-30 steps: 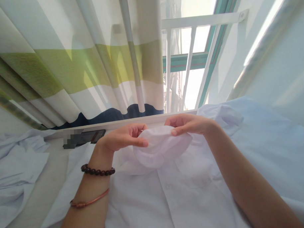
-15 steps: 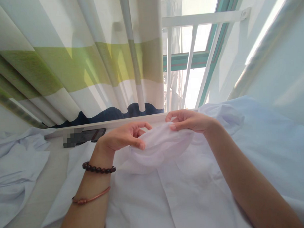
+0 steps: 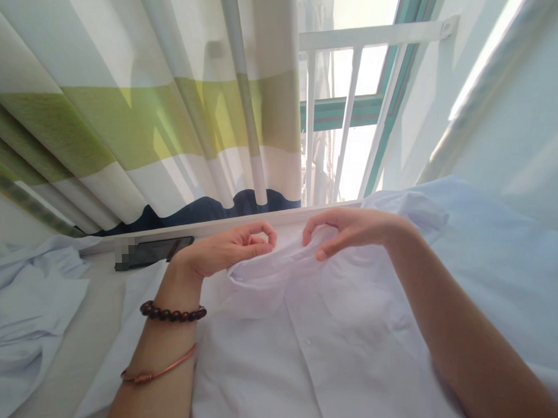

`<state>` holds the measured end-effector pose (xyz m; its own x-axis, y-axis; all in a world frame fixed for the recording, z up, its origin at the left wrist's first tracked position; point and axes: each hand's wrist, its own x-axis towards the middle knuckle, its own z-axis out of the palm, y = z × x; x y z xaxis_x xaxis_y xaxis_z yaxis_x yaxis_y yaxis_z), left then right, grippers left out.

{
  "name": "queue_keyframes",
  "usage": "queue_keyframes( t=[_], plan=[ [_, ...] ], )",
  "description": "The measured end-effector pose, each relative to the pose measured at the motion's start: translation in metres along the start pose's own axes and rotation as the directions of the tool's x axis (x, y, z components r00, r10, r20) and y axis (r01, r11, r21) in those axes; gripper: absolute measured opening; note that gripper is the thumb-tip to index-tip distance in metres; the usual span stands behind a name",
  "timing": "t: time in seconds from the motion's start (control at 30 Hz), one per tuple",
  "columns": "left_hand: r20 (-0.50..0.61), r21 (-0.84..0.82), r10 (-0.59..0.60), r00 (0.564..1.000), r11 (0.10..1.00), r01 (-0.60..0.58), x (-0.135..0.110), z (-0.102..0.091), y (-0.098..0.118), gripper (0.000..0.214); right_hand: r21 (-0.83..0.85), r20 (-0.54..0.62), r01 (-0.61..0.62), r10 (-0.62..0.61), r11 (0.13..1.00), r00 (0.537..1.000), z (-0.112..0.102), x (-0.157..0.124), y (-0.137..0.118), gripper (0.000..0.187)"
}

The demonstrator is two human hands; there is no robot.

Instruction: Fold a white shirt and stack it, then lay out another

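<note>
A white button-front shirt lies spread out in front of me, its placket running down the middle and a small button showing. At its top edge the collar stands partly raised and folded. My left hand pinches the collar's left part between thumb and forefinger. Over the collar's right part, my right hand has its thumb and curled forefinger apart, with the thumb close to or touching the cloth; no cloth shows gripped between them. Dark beads and a copper-coloured bangle circle my left wrist and forearm.
More white cloth lies crumpled at the left, and further white fabric spreads at the right. A dark phone-like slab rests near the back edge. Behind are a green-and-white curtain and a white railing before the window.
The raised collar has been lowered and flattened. My right thumb and forefinger have come apart from the cloth, while my left thumb and forefinger have closed together on it.
</note>
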<state>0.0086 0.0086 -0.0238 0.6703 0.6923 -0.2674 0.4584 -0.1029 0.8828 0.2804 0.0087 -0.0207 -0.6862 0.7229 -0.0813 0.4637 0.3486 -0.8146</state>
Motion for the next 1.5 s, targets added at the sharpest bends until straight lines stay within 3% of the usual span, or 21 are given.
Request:
queue_keyframes(
  t=[0.13, 0.33, 0.5, 0.63, 0.77, 0.9, 1.03, 1.13, 1.27, 1.37, 1.5],
  plan=[
    [-0.045, 0.142, 0.048, 0.998, 0.989, -0.041, -0.007, -0.005, 0.005, 0.038, -0.208, -0.105, -0.098, 0.077, 0.973, 0.991, 0.006, -0.002, -0.017, 0.028],
    [-0.231, 0.361, -0.054, 0.971, 0.922, 0.138, -0.009, 0.003, 0.017, 0.039, -0.375, -0.261, -0.174, 0.076, 0.911, 0.962, 0.017, 0.002, -0.022, 0.03],
    [-0.357, 0.524, 0.039, 0.933, 0.836, 0.165, -0.008, 0.007, 0.022, 0.032, -0.41, -0.39, -0.169, -0.005, 0.896, 0.921, 0.018, 0.006, -0.017, 0.021],
    [-0.427, 0.517, 0.077, 0.901, 0.839, 0.173, -0.012, 0.0, 0.019, 0.023, -0.423, -0.411, -0.127, -0.066, 0.897, 0.909, 0.01, 0.003, -0.015, 0.027],
    [-0.5, 0.521, 0.117, 0.858, 0.832, 0.19, -0.017, -0.009, 0.017, 0.028, -0.379, -0.397, -0.139, -0.025, 0.915, 0.918, 0.002, -0.004, -0.011, 0.03],
    [-0.45, 0.62, 0.239, 0.86, 0.777, 0.108, -0.022, -0.013, 0.015, 0.029, -0.309, -0.386, -0.19, 0.059, 0.932, 0.921, -0.006, -0.008, -0.003, 0.023],
    [-0.456, 0.637, 0.191, 0.869, 0.753, 0.168, -0.024, -0.016, 0.012, 0.035, -0.272, -0.368, -0.211, 0.101, 0.939, 0.924, -0.01, -0.008, 0.001, 0.016],
    [-0.449, 0.619, 0.123, 0.885, 0.757, 0.208, -0.024, -0.016, 0.009, 0.034, -0.257, -0.321, -0.169, 0.081, 0.951, 0.944, -0.01, -0.008, 0.002, 0.015],
    [-0.357, 0.575, 0.028, 0.934, 0.795, 0.195, -0.019, -0.01, 0.009, 0.03, -0.264, -0.319, -0.111, 0.022, 0.958, 0.947, -0.007, -0.006, -0.002, 0.029],
    [-0.317, 0.562, 0.054, 0.947, 0.815, 0.142, -0.012, 0.0, 0.012, 0.034, -0.263, -0.339, -0.078, -0.017, 0.962, 0.941, -0.002, -0.004, -0.006, 0.034],
    [-0.344, 0.568, 0.117, 0.932, 0.816, 0.108, -0.004, 0.008, 0.016, 0.02, -0.242, -0.361, -0.047, -0.045, 0.969, 0.931, 0.0, -0.002, -0.009, 0.032]
  ],
)
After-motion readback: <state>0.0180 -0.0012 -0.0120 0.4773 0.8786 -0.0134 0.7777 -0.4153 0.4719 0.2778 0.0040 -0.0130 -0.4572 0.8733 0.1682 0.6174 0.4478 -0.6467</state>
